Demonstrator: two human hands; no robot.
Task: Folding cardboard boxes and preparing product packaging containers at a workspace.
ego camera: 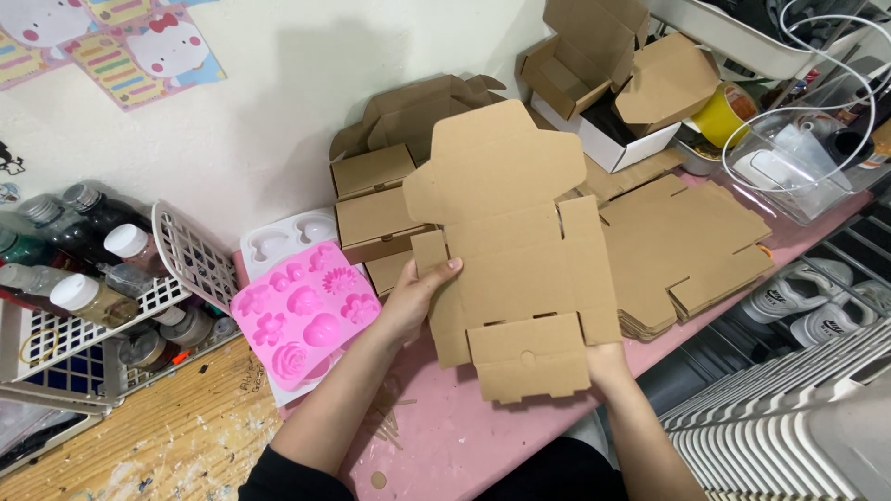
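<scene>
I hold a flat, unfolded brown cardboard box blank (520, 250) up over the pink table (445, 436). My left hand (416, 295) grips its left edge, thumb on the front face. My right hand (605, 360) holds the lower right corner from behind, mostly hidden by the card. A stack of the same flat blanks (687, 250) lies to the right on the table. Several folded brown boxes (376, 199) are piled against the wall behind the blank.
A pink flower-shaped silicone mould (304, 314) lies on a white mould at the left. A white wire basket (83, 315) holds bottles. At the back right stand an open white box (613, 139), a yellow tape roll (722, 116) and a clear plastic tub (789, 172). Sneakers (817, 311) sit lower right.
</scene>
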